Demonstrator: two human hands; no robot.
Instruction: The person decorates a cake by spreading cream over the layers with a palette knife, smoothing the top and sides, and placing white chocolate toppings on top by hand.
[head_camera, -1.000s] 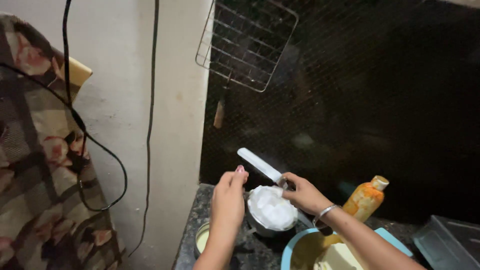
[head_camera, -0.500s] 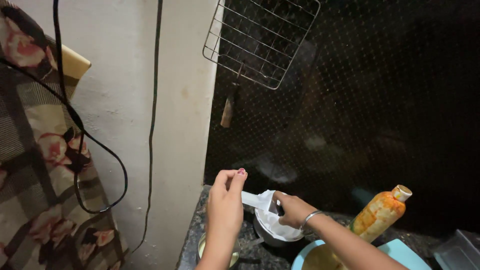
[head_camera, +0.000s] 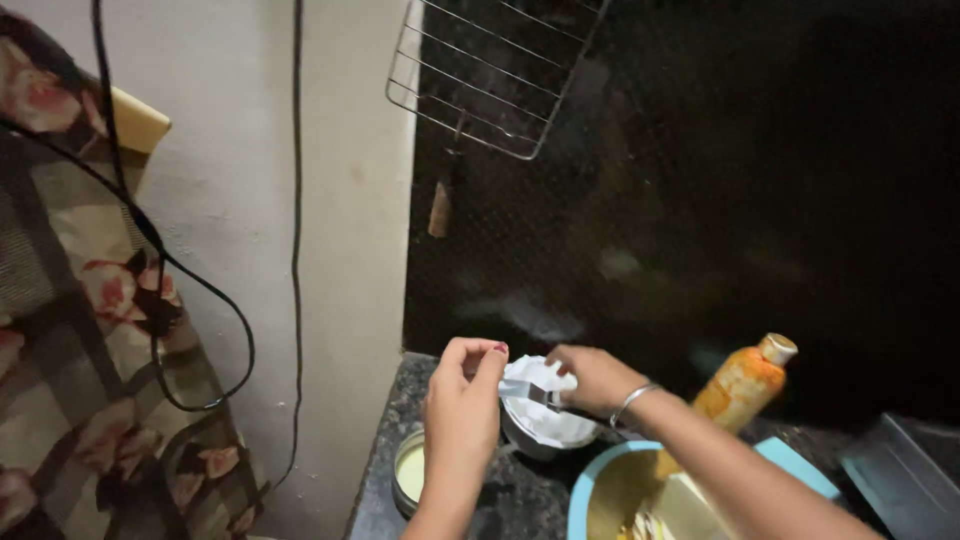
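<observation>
Here, both hands over pot

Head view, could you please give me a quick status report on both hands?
Left hand pinching the flat tool's tip. Right hand gripping its other end over the white-filled bowl. Orange bottle stands clear, right.

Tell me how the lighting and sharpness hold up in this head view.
Head view: uneven light; the pale wall at left is bright, the black backsplash nearly swallows detail with faint hazy reflections. The left hand and right hand over the white-lined bowl look soft, slightly blurred. The orange bottle is dim but readable.
</observation>
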